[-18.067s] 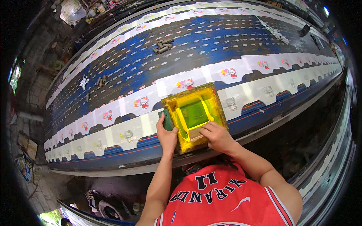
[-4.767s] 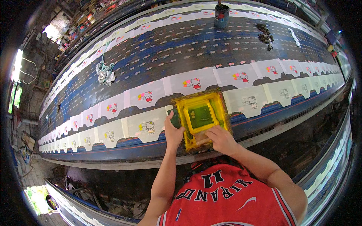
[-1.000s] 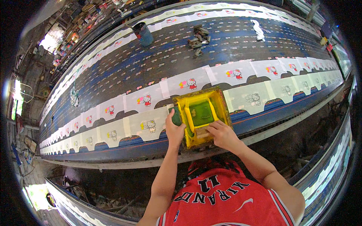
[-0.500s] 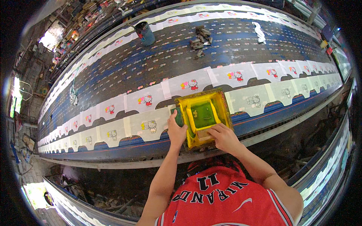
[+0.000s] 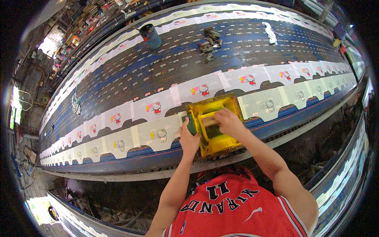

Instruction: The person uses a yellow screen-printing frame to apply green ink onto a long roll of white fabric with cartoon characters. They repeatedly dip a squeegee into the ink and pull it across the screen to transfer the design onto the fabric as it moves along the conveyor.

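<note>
A screen printing frame smeared with yellow ink lies on the near row of cloth pieces. My left hand is closed on its left side, at a dark green piece there. Inside the frame, my right hand grips a squeegee with a tan edge showing; the hand hides much of it and of the green mesh. Left of the frame lies a pale cloth piece with a printed cartoon cat and yellow balloons. To the right, another piece bears a grey outline print.
The long dark table carries a second row of white printed pieces farther back. Beyond them are a paint-stained bucket, a heap of dark cylindrical bits and a white rag. A pale rail runs along the near edge.
My right hand has pushed the squeegee from the near side of the frame toward the far side. My left hand has stayed at the frame's left side.
</note>
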### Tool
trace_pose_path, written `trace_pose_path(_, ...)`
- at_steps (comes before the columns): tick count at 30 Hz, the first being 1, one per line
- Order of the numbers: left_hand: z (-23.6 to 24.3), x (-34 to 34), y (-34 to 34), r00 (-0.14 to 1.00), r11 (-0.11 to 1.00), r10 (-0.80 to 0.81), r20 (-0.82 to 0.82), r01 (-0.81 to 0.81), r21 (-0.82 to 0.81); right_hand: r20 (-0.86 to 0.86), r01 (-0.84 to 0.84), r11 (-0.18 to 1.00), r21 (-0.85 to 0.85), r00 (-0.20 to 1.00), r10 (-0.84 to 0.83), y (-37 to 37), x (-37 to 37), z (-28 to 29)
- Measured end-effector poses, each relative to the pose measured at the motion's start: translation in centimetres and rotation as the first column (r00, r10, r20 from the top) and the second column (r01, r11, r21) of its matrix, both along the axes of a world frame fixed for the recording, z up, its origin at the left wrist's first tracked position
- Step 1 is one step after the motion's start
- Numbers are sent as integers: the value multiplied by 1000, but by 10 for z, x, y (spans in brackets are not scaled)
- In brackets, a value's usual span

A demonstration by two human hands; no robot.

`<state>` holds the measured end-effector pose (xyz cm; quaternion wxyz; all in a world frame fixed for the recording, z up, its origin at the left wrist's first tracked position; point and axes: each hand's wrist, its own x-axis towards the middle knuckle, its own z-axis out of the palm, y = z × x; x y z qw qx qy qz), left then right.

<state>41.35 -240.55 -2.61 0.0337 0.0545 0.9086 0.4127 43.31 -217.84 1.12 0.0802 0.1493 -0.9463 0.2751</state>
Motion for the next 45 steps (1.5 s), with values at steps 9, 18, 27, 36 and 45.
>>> trace_pose_path(9,4,1,2,1000,1000,20,22,-20,-4,133,10,999,50,991,-16,3,7,-4)
trace_pose_path(18,15,8,9,996,993,49,-78,-40,110,-54,-90,994,-63,995,87,14,78,11)
trace_pose_path(27,20,37,161,993,954,117,-34,-103,283,-48,-29,999,-42,998,27,157,109,35)
trace_pose_path(36,10,59,268,997,982,75,-12,-72,174,6,7,999,-42,1000,-7,263,137,17)
trace_pose_path(45,10,56,271,998,992,68,3,-68,109,7,-34,995,-99,999,34,273,138,14)
